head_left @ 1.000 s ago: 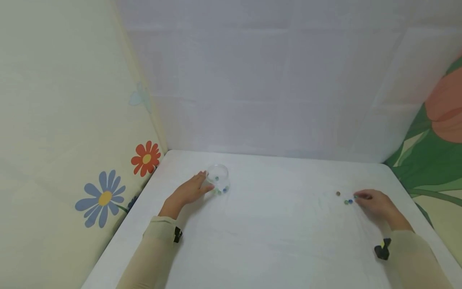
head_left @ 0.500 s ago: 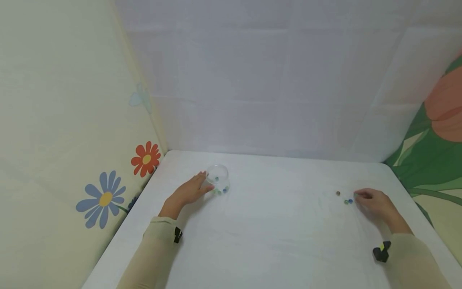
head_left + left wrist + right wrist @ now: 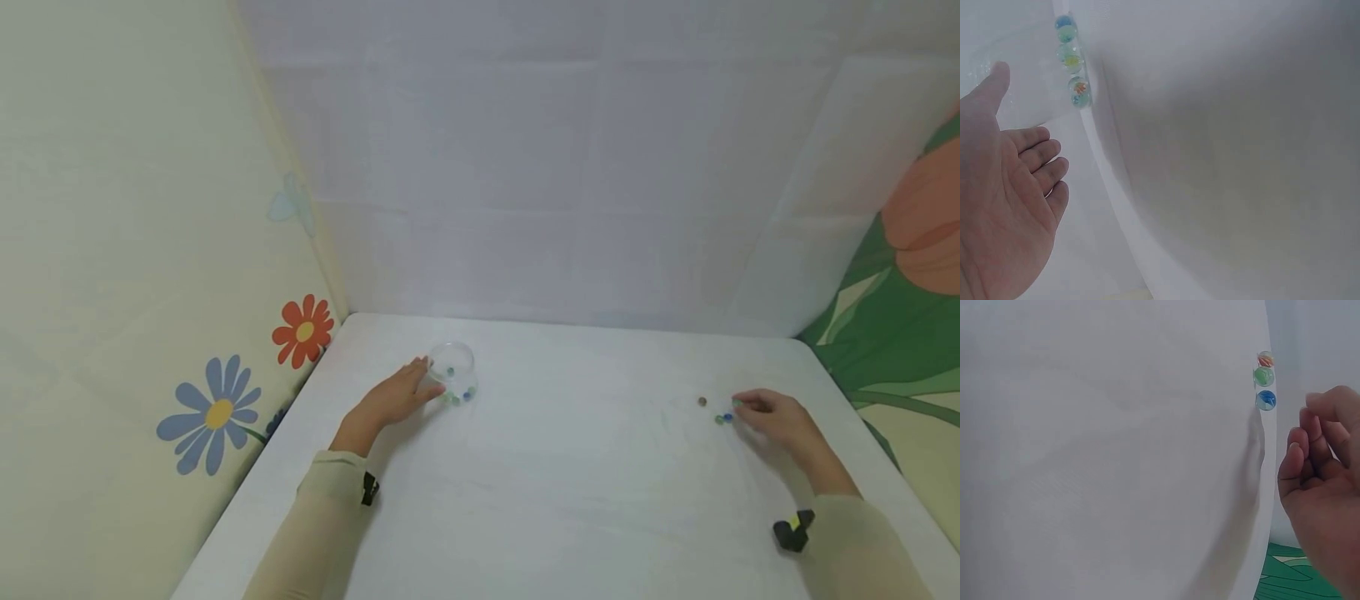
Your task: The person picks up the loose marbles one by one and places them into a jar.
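A clear cup (image 3: 452, 358) stands at the back left of the table, with several glass marbles (image 3: 1072, 60) along its bottom. My left hand (image 3: 390, 398) rests against the cup's near left side, thumb in front and loosely extended fingers along the side. At the right, my right hand (image 3: 780, 418) pinches a small greenish marble (image 3: 737, 404) between thumb and fingertips. The right wrist view hides that marble but shows the curled fingers. Just left of this hand lie a blue marble (image 3: 1266, 400), a green marble (image 3: 1264, 376) and an orange-brown marble (image 3: 702, 402).
A white cloth covers the table (image 3: 540, 483). A plain pale cloth (image 3: 562, 167) hangs behind it, and flowered cloths flank it: blue and red flowers (image 3: 219, 413) left, a large tulip print (image 3: 930, 225) right.
My right hand has shifted slightly left and up, and the greenish marble at its fingertips has moved with it. The left hand and the cup have stayed put.
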Available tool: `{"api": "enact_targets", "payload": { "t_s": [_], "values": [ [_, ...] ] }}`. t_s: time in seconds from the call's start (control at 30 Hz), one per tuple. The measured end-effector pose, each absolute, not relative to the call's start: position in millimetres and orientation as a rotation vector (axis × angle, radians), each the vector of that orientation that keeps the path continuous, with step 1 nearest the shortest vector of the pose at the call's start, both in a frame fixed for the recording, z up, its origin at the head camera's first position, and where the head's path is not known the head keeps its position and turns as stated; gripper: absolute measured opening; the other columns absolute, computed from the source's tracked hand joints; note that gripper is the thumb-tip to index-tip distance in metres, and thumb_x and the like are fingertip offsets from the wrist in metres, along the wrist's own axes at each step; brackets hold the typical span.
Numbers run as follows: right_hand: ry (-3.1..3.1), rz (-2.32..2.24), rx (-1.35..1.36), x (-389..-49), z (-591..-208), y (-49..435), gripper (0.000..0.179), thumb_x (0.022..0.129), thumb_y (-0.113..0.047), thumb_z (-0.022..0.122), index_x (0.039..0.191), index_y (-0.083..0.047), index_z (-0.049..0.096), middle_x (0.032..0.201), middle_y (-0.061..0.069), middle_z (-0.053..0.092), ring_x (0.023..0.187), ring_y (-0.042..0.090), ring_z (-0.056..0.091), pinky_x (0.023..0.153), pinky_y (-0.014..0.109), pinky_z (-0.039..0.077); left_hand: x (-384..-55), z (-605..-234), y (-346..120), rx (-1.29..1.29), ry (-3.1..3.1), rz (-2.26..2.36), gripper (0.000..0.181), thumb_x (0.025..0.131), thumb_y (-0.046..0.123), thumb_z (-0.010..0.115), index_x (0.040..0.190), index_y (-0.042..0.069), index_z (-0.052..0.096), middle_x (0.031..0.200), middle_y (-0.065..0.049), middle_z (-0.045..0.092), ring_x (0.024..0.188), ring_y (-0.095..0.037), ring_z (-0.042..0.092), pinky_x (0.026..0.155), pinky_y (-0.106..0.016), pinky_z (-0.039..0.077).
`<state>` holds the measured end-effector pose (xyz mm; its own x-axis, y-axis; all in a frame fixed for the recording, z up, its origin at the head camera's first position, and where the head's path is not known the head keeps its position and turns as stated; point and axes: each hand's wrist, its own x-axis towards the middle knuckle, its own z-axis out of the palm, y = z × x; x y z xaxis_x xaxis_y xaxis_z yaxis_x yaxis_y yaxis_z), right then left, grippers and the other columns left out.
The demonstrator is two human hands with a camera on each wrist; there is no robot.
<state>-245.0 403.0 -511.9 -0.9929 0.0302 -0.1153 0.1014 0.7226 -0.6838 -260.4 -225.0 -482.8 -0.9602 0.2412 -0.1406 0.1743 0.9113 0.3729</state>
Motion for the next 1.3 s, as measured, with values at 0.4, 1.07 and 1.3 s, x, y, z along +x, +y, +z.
{"api": "enact_targets", "payload": {
  "t_s": [0.4, 1.07, 1.3],
  "values": [
    [2.807, -1.233, 0.112, -234.1, -503.4, 393.0, 0.051, 0.103, -0.032, 0.058, 0.137, 0.006, 0.055, 0.130, 0.030, 0.058, 0.113, 0.037, 0.056, 0.083, 0.040, 0.051, -258.7, -481.3, -224.3, 0.314, 2.889, 0.523, 0.088, 0.102, 0.064, 0.039, 0.160, 0.000, 0.019, 0.167, -0.020, 0.017, 0.155, -0.038, 0.014, 0.124, -0.054, 0.017],
    [2.709, -1.437, 0.027, -221.4, -491.5, 362.5, 0.051, 0.102, -0.032, 0.061, 0.135, 0.007, 0.056, 0.113, 0.003, 0.066, 0.088, -0.005, 0.056, 0.078, 0.021, 0.054, -259.3, -481.7, -225.2, 0.319, 2.881, 0.543, 0.088, 0.102, 0.065, 0.038, 0.160, 0.001, 0.019, 0.167, -0.019, 0.016, 0.155, -0.038, 0.014, 0.124, -0.054, 0.017],
    [2.697, -1.466, -0.021, -217.5, -485.7, 351.6, 0.050, 0.102, -0.032, 0.063, 0.134, 0.006, 0.058, 0.115, 0.000, 0.069, 0.091, -0.009, 0.056, 0.081, 0.019, 0.053, -259.9, -486.1, -226.1, 0.316, 2.882, 0.557, 0.088, 0.102, 0.065, 0.039, 0.161, 0.002, 0.019, 0.168, -0.018, 0.017, 0.155, -0.037, 0.014, 0.124, -0.054, 0.017]
  ]
}}
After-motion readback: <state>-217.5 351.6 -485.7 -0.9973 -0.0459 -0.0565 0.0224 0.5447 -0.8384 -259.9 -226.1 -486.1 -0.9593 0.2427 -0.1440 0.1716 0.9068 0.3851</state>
